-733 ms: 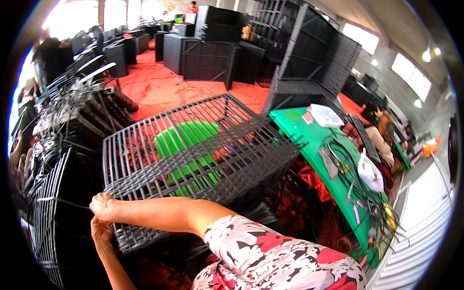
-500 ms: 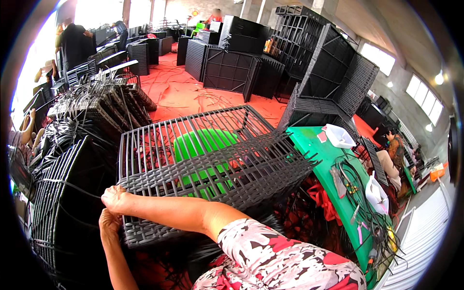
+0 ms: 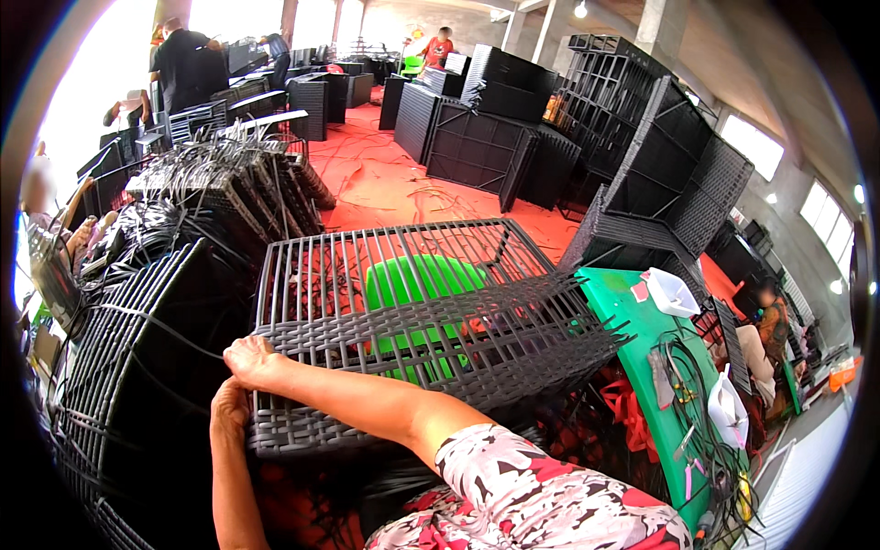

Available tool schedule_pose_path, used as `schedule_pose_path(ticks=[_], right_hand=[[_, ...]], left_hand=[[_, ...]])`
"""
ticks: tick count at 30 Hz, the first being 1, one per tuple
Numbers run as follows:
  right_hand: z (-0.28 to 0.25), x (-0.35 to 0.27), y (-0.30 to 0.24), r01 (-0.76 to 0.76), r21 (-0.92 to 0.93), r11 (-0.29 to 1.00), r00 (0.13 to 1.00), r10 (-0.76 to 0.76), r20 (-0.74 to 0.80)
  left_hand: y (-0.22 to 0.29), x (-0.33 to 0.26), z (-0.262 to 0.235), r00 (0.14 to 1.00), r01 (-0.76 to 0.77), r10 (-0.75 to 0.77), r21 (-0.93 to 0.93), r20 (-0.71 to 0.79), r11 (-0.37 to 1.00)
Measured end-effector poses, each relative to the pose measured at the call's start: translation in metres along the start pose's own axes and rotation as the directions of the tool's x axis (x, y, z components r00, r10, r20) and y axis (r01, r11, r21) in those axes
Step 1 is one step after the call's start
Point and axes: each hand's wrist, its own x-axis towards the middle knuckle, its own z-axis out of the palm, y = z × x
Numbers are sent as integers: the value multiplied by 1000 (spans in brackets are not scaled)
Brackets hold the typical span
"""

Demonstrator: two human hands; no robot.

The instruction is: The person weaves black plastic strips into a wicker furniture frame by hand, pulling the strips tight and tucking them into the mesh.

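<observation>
A black wicker furniture panel [image 3: 394, 321], partly woven over a frame of parallel bars, lies in front of me. Its near side has a dense band of weave; loose strand ends stick out at its right. At the panel's near left corner, my right hand [image 3: 251, 361] is closed, with the arm reaching across the weave. A thin black plastic strand [image 3: 188, 342] runs from the left to its fingers. Just below, my left hand [image 3: 229, 403] is closed against the same corner. Whatever its fingers hold is hidden.
A green board [image 3: 614, 302] at right carries white containers [image 3: 672, 292], pliers and cords. A green chair [image 3: 422, 284] shows through the bars. Woven panels [image 3: 119, 367] and strand bundles crowd the left. Stacked black furniture [image 3: 477, 137] stands on the red floor covering; other people sit and stand around.
The view has shifted, so the whole scene sits further right. Both hands stay together at the panel's corner, and the strand left of my right hand now shows clearly.
</observation>
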Motion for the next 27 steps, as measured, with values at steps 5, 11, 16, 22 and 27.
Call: schedule_pose_path(ticks=[5,11,16,22,27], right_hand=[[12,9,9,-56,138,989,998,58,-6],[37,9,46,-151,541,827,981,193,-21],[10,-1,38,-319,474,821,948,272,167],[8,0,28,-258,330,908,965,228,126],[-8,-28,44,3,420,908,986,67,-152]], left_hand=[[8,-20,-5,997,7,-10,39,76,999],[-5,-1,-6,978,39,-28,-51,207,998],[0,-33,12,988,140,-117,-258,100,956],[9,-24,2,992,124,-118,-256,39,959],[23,-8,7,968,93,-140,-222,-206,971]])
